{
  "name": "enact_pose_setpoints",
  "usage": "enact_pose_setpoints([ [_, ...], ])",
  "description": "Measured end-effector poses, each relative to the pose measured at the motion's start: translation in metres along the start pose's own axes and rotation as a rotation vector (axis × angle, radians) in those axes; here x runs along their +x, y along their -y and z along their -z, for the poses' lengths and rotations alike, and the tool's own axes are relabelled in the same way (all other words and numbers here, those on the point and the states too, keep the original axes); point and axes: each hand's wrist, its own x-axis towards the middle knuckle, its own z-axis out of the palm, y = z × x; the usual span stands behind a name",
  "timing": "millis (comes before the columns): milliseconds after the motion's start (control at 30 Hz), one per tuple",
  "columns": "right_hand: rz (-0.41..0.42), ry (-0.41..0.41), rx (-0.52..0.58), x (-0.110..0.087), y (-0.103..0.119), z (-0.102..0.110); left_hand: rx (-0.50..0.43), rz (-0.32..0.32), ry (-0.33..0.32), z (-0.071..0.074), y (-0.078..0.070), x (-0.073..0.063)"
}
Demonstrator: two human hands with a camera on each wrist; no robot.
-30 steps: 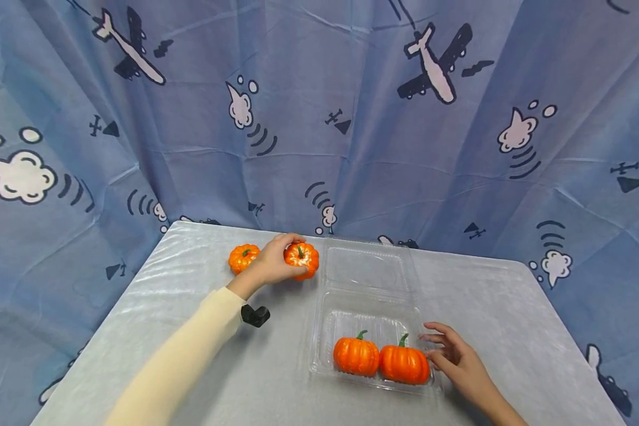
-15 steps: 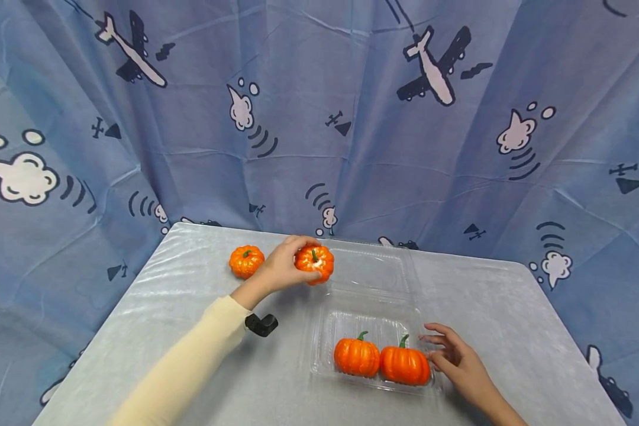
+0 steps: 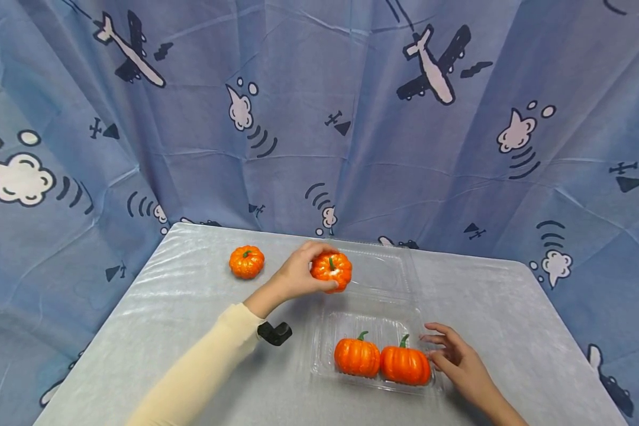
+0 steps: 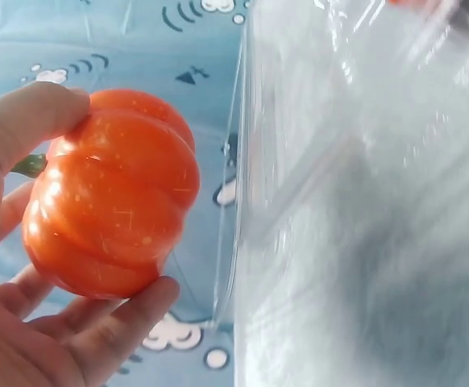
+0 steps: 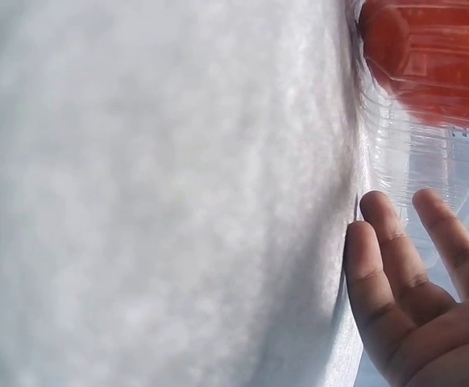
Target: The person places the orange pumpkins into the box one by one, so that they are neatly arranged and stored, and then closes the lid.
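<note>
My left hand (image 3: pixel 300 275) grips a small orange pumpkin (image 3: pixel 334 271) with a green stem, raised near the left edge of the clear plastic container's lid (image 3: pixel 375 269). Thumb and fingers wrap the same pumpkin (image 4: pixel 118 193) in the left wrist view. Two more pumpkins, a left one (image 3: pixel 357 357) and a right one (image 3: pixel 406 365), sit side by side in the front of the container's base (image 3: pixel 319 337). By the base's right side is my right hand (image 3: pixel 460 367), fingers loosely extended and holding nothing. In the right wrist view its fingers (image 5: pixel 388 250) lie close to the clear wall.
Another orange pumpkin (image 3: pixel 247 262) stands on the table at the back left. A grey-white cover lies over the table (image 3: pixel 191 296). Behind its far edge hangs a blue curtain (image 3: pixel 298 118) with plane prints. A black device (image 3: pixel 274 333) is attached at the left wrist.
My left hand has moved rightward and slightly nearer with the pumpkin, from beside the lid to over its left edge. The right hand has stayed in place.
</note>
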Motion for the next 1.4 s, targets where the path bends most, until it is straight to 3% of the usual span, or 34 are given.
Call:
enact_pose_setpoints([
  [233, 0.031, 0.002, -0.001, 0.000, -0.001, 0.000, -0.076, 0.019, 0.009, -0.015, -0.006, 0.003],
  [467, 0.068, -0.003, -0.012, 0.002, -0.002, 0.001, -0.107, 0.009, 0.083, -0.026, -0.016, 0.007],
  [967, 0.050, 0.013, 0.009, 0.002, -0.002, 0.001, -0.016, -0.076, 0.228, -0.051, -0.034, 0.016],
  [1400, 0.092, 0.007, 0.005, 0.001, -0.003, 0.001, -0.003, -0.076, 0.272, -0.066, -0.040, 0.017],
])
